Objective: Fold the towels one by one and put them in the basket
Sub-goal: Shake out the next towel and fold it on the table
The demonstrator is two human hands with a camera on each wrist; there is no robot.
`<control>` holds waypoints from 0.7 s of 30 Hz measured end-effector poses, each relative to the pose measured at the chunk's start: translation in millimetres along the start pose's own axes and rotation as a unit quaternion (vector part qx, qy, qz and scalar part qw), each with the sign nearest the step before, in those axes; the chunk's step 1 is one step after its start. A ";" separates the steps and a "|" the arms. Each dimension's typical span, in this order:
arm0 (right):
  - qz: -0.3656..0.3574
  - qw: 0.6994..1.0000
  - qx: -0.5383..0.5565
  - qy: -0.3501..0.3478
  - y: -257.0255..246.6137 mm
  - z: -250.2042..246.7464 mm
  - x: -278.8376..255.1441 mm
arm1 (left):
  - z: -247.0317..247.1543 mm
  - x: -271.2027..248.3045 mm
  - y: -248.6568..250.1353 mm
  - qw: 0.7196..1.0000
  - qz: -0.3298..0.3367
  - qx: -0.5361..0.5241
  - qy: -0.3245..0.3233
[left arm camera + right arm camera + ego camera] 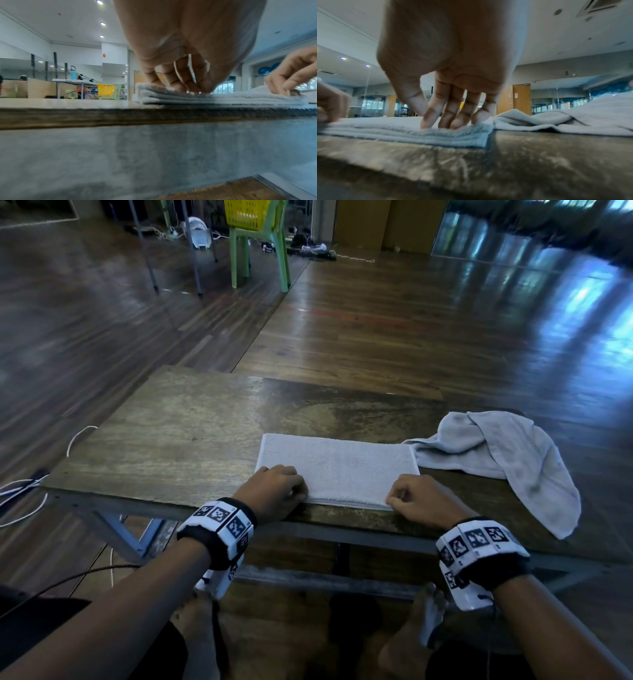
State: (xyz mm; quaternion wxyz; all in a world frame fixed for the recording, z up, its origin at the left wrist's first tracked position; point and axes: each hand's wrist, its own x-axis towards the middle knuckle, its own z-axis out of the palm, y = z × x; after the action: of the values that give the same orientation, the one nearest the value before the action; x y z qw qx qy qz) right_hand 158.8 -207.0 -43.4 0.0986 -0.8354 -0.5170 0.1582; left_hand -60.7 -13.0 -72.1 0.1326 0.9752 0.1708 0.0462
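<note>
A folded white towel (337,467) lies flat in several layers near the front edge of the wooden table (178,433). My left hand (277,487) presses its fingertips (180,86) down on the towel's near left corner (154,93). My right hand (418,498) presses its fingertips (453,123) on the near right corner (471,134), with the thumb against the index finger above the cloth. A second, crumpled grey towel (507,460) lies to the right and hangs over the table's edge. The yellow basket (250,213) sits on a green chair far ahead.
The green chair (260,251) stands on the wooden floor well beyond the table. White cables (20,491) trail on the floor at the left. The table's left half (154,440) is bare wood. My feet are under the table.
</note>
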 end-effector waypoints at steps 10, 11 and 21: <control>-0.008 0.998 -0.057 0.016 -58.8 -12.9 64.6 | -15.1 -42.3 -38.2 0.967 -0.232 -0.035 0.098; -0.025 0.998 -0.054 0.014 -73.8 -11.1 77.9 | -13.9 -42.2 -38.5 0.961 -0.252 -0.060 0.102; -0.096 0.987 -0.085 -0.100 -176.8 21.0 200.6 | -9.6 -22.8 -32.9 0.928 -0.350 -0.128 0.012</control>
State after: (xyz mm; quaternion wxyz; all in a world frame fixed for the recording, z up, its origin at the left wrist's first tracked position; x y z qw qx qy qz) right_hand 87.2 51.4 -37.5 -0.0102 -0.7674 -0.6135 0.1858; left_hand -93.9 11.2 -72.9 0.2618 0.8277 0.4954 0.0304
